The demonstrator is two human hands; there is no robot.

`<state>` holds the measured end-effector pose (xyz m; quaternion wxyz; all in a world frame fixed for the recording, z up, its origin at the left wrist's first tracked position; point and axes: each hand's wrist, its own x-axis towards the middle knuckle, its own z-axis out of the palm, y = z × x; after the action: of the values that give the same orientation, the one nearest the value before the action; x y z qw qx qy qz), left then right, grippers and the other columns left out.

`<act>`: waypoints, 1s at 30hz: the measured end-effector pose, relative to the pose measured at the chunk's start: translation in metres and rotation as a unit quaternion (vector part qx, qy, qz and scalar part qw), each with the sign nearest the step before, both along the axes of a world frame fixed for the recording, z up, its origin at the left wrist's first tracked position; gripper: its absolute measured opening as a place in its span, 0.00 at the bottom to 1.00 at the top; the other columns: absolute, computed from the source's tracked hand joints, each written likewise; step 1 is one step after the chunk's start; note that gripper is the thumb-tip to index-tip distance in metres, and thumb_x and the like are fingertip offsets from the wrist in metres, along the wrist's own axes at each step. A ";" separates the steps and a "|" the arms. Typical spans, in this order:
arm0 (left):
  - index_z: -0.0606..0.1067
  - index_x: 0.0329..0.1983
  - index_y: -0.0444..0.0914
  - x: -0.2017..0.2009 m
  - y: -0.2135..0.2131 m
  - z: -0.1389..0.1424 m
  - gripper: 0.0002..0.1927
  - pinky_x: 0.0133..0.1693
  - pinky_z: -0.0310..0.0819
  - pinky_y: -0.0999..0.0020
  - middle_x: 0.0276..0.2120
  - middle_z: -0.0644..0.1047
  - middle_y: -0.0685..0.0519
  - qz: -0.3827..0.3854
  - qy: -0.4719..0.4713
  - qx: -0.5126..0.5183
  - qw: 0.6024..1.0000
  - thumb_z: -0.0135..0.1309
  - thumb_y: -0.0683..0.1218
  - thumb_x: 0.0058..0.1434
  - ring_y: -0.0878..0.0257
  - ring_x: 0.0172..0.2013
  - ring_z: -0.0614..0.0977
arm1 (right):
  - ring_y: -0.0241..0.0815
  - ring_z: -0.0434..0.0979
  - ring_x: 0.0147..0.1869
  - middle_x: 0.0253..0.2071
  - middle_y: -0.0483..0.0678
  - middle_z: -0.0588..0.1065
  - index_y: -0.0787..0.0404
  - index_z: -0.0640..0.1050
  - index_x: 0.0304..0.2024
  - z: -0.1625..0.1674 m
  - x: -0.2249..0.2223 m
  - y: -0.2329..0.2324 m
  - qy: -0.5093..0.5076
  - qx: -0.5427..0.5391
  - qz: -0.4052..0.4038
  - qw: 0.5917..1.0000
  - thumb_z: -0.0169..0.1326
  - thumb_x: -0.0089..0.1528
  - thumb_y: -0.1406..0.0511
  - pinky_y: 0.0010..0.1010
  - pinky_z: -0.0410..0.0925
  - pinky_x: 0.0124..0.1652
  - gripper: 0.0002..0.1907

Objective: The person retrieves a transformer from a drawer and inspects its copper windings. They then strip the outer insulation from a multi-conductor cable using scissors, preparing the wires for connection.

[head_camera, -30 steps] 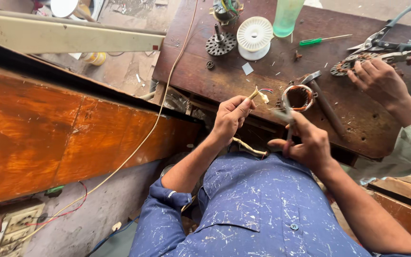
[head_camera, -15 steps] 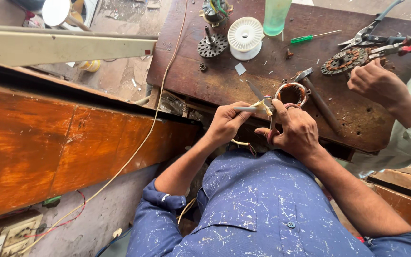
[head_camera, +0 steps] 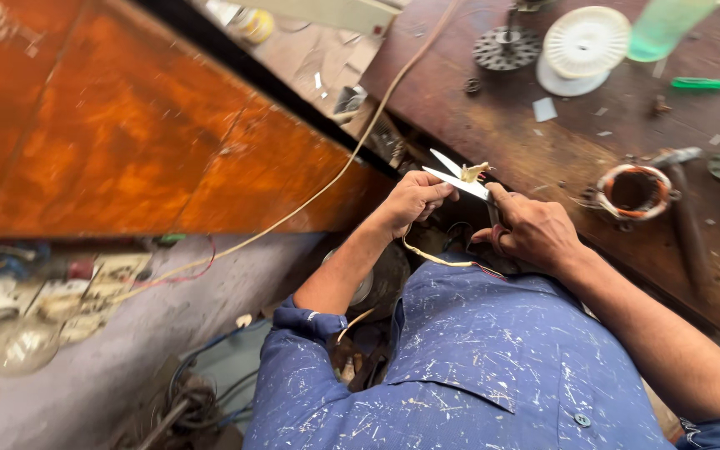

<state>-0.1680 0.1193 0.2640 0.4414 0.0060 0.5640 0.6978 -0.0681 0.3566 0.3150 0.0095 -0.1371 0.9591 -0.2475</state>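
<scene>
Scissors (head_camera: 458, 177) open in right hand (head_camera: 535, 233), blades set at yellowish sleeve (head_camera: 474, 172); left hand (head_camera: 410, 200) fingers pinching it steady above counter (head_camera: 560, 158) edge.

We see a blue shirt (head_camera: 460, 367) flecked with white streaks. Beyond it lies the dark brown workbench (head_camera: 710, 275), bearing a copper-orange and white wound coil (head_camera: 633, 190), a white ribbed spool (head_camera: 585, 42) and a green-handled screwdriver (head_camera: 702, 83). Left of the workbench stands a glossy orange-brown panel (head_camera: 127, 125).
</scene>
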 end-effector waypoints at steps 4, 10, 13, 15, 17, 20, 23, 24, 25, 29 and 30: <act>0.80 0.36 0.35 0.010 -0.023 -0.020 0.11 0.18 0.50 0.79 0.19 0.68 0.64 0.064 0.009 -0.029 0.997 0.54 0.47 0.70 0.77 0.17 0.62 | 0.56 0.79 0.30 0.29 0.53 0.78 0.58 0.69 0.55 -0.026 -0.014 -0.019 -0.029 -0.027 0.037 0.999 0.64 0.55 0.56 0.45 0.69 0.26 0.30; 0.78 0.43 0.35 0.023 -0.050 -0.027 0.12 0.19 0.54 0.79 0.21 0.71 0.61 0.148 0.032 0.000 0.988 0.49 0.48 0.72 0.76 0.17 0.64 | 0.52 0.78 0.25 0.23 0.50 0.75 0.56 0.72 0.56 -0.045 -0.025 -0.039 -0.063 -0.064 0.018 0.996 0.62 0.58 0.60 0.42 0.70 0.27 0.25; 0.77 0.44 0.33 0.024 -0.058 -0.020 0.12 0.21 0.56 0.78 0.22 0.72 0.59 0.185 0.041 0.025 0.982 0.46 0.46 0.74 0.74 0.18 0.66 | 0.50 0.79 0.27 0.24 0.49 0.76 0.59 0.72 0.57 -0.039 -0.029 -0.044 -0.041 -0.068 0.010 0.997 0.63 0.56 0.60 0.40 0.72 0.29 0.29; 0.76 0.41 0.33 0.026 -0.062 -0.015 0.13 0.20 0.56 0.77 0.21 0.71 0.59 0.199 0.005 0.064 0.978 0.45 0.46 0.74 0.74 0.17 0.64 | 0.50 0.80 0.29 0.28 0.51 0.77 0.62 0.71 0.58 -0.032 -0.030 -0.048 0.007 -0.055 0.026 0.998 0.66 0.53 0.55 0.39 0.72 0.29 0.35; 0.74 0.38 0.34 0.025 -0.064 -0.010 0.13 0.18 0.53 0.77 0.19 0.69 0.59 0.200 -0.070 0.127 0.969 0.43 0.45 0.74 0.74 0.14 0.61 | 0.51 0.80 0.31 0.35 0.55 0.78 0.65 0.71 0.58 -0.026 -0.031 -0.054 0.090 -0.040 0.055 0.994 0.70 0.49 0.49 0.38 0.71 0.27 0.42; 0.72 0.34 0.35 0.025 -0.063 -0.004 0.15 0.18 0.53 0.78 0.18 0.65 0.61 0.156 -0.146 0.221 0.952 0.39 0.47 0.74 0.73 0.14 0.59 | 0.51 0.79 0.34 0.34 0.54 0.77 0.65 0.71 0.61 -0.019 -0.036 -0.058 0.140 -0.032 0.062 0.988 0.70 0.51 0.48 0.38 0.72 0.33 0.44; 0.70 0.34 0.36 0.027 -0.060 0.000 0.14 0.21 0.52 0.77 0.19 0.63 0.61 0.113 -0.189 0.310 0.925 0.39 0.45 0.75 0.73 0.16 0.58 | 0.52 0.78 0.35 0.35 0.56 0.76 0.66 0.72 0.60 -0.013 -0.042 -0.053 0.182 -0.031 0.064 0.981 0.69 0.52 0.49 0.38 0.72 0.35 0.42; 0.70 0.34 0.36 0.027 -0.058 0.001 0.14 0.21 0.51 0.77 0.19 0.63 0.61 0.099 -0.188 0.328 0.920 0.39 0.45 0.75 0.73 0.15 0.57 | 0.53 0.78 0.36 0.35 0.56 0.75 0.66 0.72 0.60 -0.010 -0.043 -0.052 0.189 -0.031 0.071 0.979 0.69 0.52 0.49 0.39 0.72 0.36 0.42; 0.70 0.33 0.36 0.028 -0.056 0.002 0.14 0.20 0.51 0.77 0.19 0.63 0.61 0.085 -0.188 0.346 0.915 0.40 0.46 0.74 0.74 0.15 0.57 | 0.54 0.77 0.36 0.34 0.56 0.75 0.66 0.72 0.60 -0.008 -0.044 -0.050 0.196 -0.031 0.077 0.977 0.70 0.53 0.49 0.40 0.72 0.36 0.42; 0.70 0.33 0.37 0.028 -0.047 0.005 0.15 0.20 0.51 0.78 0.18 0.62 0.60 0.016 -0.179 0.389 0.903 0.41 0.47 0.75 0.74 0.15 0.57 | 0.54 0.77 0.38 0.32 0.54 0.72 0.66 0.72 0.59 0.000 -0.042 -0.045 0.204 -0.051 0.097 0.973 0.69 0.53 0.48 0.41 0.71 0.37 0.41; 0.70 0.33 0.36 0.027 -0.045 0.006 0.15 0.19 0.51 0.78 0.17 0.62 0.61 0.013 -0.184 0.384 0.905 0.41 0.47 0.75 0.74 0.15 0.57 | 0.53 0.76 0.37 0.32 0.54 0.71 0.65 0.72 0.60 0.001 -0.042 -0.043 0.210 -0.046 0.103 0.971 0.68 0.54 0.49 0.42 0.71 0.37 0.40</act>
<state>-0.1407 0.0744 0.2699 0.4923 0.0393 0.1610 0.8545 -0.1099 0.3135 0.3165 -0.1731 -0.2840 0.9080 -0.2549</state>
